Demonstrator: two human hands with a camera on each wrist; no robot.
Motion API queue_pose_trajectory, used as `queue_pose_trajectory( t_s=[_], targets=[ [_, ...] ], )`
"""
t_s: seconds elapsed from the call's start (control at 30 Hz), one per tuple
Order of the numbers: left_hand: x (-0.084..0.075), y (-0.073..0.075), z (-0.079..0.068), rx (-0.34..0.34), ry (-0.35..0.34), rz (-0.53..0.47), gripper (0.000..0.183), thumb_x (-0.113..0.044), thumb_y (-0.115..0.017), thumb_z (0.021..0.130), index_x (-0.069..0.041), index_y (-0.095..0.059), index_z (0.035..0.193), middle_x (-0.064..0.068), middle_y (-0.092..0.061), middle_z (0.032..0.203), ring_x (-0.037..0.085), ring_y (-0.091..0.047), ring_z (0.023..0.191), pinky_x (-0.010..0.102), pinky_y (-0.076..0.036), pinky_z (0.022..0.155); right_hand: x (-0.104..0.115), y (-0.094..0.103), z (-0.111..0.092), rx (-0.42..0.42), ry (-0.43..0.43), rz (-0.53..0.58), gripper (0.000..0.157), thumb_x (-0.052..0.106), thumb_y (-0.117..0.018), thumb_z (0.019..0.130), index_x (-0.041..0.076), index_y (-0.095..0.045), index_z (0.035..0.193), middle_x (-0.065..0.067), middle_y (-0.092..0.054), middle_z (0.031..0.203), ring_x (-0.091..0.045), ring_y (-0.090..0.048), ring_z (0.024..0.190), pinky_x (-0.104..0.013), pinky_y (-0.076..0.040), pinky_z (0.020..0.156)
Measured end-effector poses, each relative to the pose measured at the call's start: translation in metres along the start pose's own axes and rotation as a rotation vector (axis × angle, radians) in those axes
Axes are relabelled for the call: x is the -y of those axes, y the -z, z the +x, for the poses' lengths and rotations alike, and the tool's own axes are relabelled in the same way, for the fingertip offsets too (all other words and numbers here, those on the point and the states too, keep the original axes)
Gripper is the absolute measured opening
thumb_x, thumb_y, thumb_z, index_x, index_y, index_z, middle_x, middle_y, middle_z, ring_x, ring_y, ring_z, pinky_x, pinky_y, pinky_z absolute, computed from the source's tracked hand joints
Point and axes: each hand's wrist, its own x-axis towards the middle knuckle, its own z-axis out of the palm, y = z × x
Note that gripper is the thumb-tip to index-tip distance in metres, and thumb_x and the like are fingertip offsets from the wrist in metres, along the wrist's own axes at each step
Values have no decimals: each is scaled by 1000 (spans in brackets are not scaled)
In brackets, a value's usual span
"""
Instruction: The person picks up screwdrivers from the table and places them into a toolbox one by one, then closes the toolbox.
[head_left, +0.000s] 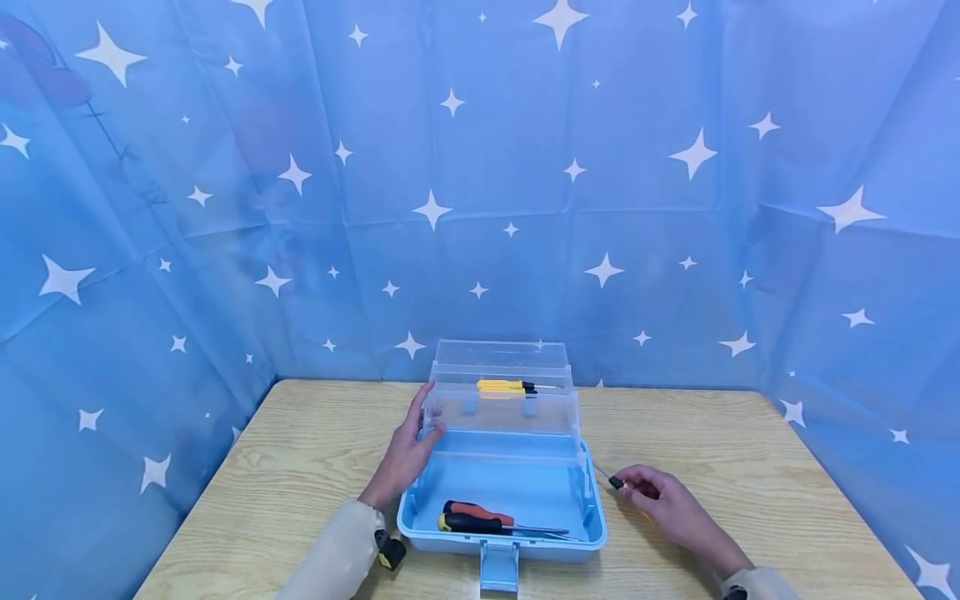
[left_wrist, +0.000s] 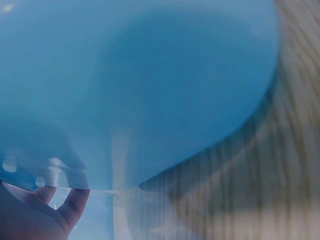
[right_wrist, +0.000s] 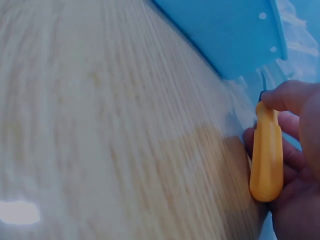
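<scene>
A light blue toolbox (head_left: 450,545) stands with its clear top (head_left: 501,415) raised at the back. My left hand (head_left: 403,457) grips the left edge of that clear part, thumb on the near side; in the left wrist view the fingers (left_wrist: 76,206) are partly hidden. Right of the box, my right hand (head_left: 666,502) pinches a yellow-handled screwdriver (right_wrist: 266,155) near its black collar, shaft pointing towards the box. A red-and-black screwdriver (head_left: 483,512) and a black-and-yellow one (head_left: 474,524) lie in the box's front. Yellow-and-black screwdrivers (head_left: 502,385) rest in the clear part.
The wood-grain table (head_left: 300,475) reaches back to a blue curtain (head_left: 510,167) with white stars, which also hangs at both sides. A blue latch (head_left: 498,568) hangs down from the box's front.
</scene>
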Motion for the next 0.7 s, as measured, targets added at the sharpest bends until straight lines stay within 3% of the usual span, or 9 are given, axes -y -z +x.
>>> queue_pose_trajectory(
  t_s=[0.3, 0.47, 0.7],
  targets=[
    [0, 1, -1, 3, 0, 1, 61, -45, -52, 101, -61, -16, 148, 5, -47, 147, 33, -41, 140, 65, -34, 110, 0, 2, 1, -1, -4, 66, 20, 11, -62, 96, 5, -66, 115, -7, -65, 94, -9, -61, 81, -23, -54, 71],
    [-1, 1, -1, 6, 9, -1, 61, -44, -51, 101, -62, -15, 147, 4, -47, 148, 34, -40, 141, 65, -34, 109, -1, 4, 2, -53, 7, 127, 20, 7, -60, 97, 0, -66, 115, -11, -67, 98, -7, -63, 82, -24, -58, 72],
    [-1, 1, -1, 8, 0, -5, 62, -43, -51, 102, -58, -16, 150, 5, -47, 148, 33, -41, 140, 65, -34, 110, -6, 6, 3, -90, 53, 151, 21, 6, -58, 98, -5, -64, 115, -11, -66, 92, -9, -62, 72, -24, -55, 64]
  ],
)
